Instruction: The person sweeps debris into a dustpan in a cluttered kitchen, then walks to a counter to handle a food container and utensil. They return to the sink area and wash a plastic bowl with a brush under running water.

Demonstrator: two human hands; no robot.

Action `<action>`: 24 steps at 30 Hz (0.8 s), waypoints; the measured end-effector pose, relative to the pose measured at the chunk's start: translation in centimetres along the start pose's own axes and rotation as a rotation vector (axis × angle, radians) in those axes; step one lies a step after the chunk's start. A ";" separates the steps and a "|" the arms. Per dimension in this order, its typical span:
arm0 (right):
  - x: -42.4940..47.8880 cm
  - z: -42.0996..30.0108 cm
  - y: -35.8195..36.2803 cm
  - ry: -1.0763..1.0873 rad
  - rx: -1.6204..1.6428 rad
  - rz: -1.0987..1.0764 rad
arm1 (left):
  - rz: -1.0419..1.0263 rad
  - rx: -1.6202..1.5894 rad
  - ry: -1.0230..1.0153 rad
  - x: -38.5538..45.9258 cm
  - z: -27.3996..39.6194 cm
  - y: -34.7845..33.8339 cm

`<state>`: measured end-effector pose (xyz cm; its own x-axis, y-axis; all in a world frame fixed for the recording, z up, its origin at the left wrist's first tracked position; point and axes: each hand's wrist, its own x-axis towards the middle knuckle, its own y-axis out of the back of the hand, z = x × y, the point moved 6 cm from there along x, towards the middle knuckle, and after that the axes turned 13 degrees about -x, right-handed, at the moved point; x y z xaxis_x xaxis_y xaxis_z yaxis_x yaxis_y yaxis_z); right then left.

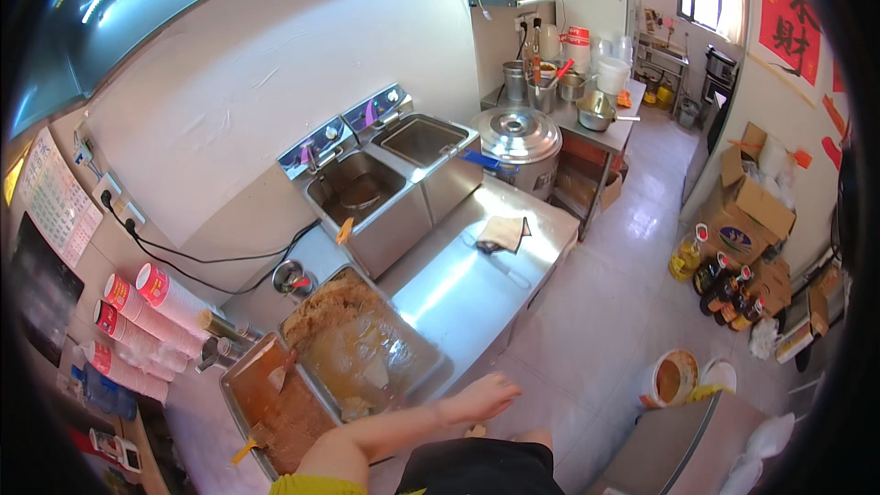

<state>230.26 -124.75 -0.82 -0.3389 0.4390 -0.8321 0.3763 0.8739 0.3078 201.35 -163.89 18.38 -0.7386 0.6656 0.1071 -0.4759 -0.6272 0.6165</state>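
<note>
My left hand reaches across in front of my body, over the floor beside the steel table. Its fingers look loosely curled and blurred, and I see nothing in them. My right hand is out of view. Behind my forearm lies a wide metal tray of brown, wet food with a scoop in it. Left of that, a second tray holds reddish-brown sauce, a spatula and a yellow-handled utensil. A folded cloth rests over a wire strainer on the table.
Two deep fryers stand against the wall, with a large lidded pot beyond. Stacked paper cups are at left. Bottles, cardboard boxes and a sauce bucket stand on the floor at right. A counter corner juts in below.
</note>
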 end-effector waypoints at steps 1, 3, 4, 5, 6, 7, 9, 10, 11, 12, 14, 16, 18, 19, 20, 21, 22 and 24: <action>0.8 -0.3 0.3 -0.024 -0.008 0.006 | -0.005 0.066 -0.160 3.9 0.6 1.4; 2.8 -1.1 -0.1 -0.065 -0.035 -0.023 | 0.046 0.145 -0.293 10.6 3.1 5.0; 4.1 -2.1 -0.6 -0.077 -0.057 -0.048 | 0.069 0.178 -0.348 12.9 4.1 6.0; 5.7 -3.4 -1.3 -0.074 -0.084 -0.075 | 0.123 0.157 -0.314 14.8 4.0 6.9; 7.3 -5.0 -1.9 -0.070 -0.121 -0.112 | 0.188 0.131 -0.267 16.3 3.9 7.7; 9.1 -7.0 -2.1 -0.050 -0.138 -0.131 | 0.261 0.101 -0.244 18.6 3.6 8.6; 12.8 -11.8 -1.6 -0.004 -0.192 -0.162 | 0.517 -0.207 0.083 21.8 0.1 11.4; 15.1 -14.8 -1.4 0.033 -0.218 -0.178 | 0.638 -0.364 0.256 22.6 -2.4 12.3; 17.0 -17.9 -1.3 0.073 -0.257 -0.213 | 0.857 -0.541 0.342 22.3 -7.8 14.0; 19.6 -21.7 -1.5 0.139 -0.277 -0.240 | 1.100 -0.720 0.366 22.3 -11.9 16.1; 24.2 -29.8 -0.2 0.291 -0.273 -0.266 | 1.320 -1.233 0.433 22.7 -17.6 19.3; 27.7 -40.6 1.0 0.541 -0.045 -0.344 | 1.460 -1.366 0.342 22.1 -20.0 22.4; 34.4 -46.8 4.4 0.592 0.074 -0.429 | 1.503 -1.373 0.338 23.1 -20.2 24.4; 34.6 -50.2 4.3 0.606 0.030 -0.364 | 1.535 -1.299 0.374 22.8 -19.6 25.0; 34.6 -52.8 4.0 0.608 -0.016 -0.278 | 1.565 -1.224 0.410 22.6 -19.3 25.4; 34.6 -55.3 3.6 0.614 -0.049 -0.230 | 1.561 -1.275 0.397 22.7 -19.5 25.6; 34.0 -57.1 2.9 0.613 -0.077 -0.203 | 1.553 -1.323 0.386 23.1 -19.9 25.9; 31.6 -58.4 0.1 0.586 -0.147 -0.193 | 1.482 -1.539 0.323 22.6 -22.6 26.0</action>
<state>169.21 -98.57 -0.15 -0.8205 0.2758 -0.5007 0.1532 0.9500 0.2722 161.50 -174.33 19.18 -0.7869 -0.4561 -0.4157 0.5852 -0.3375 -0.7373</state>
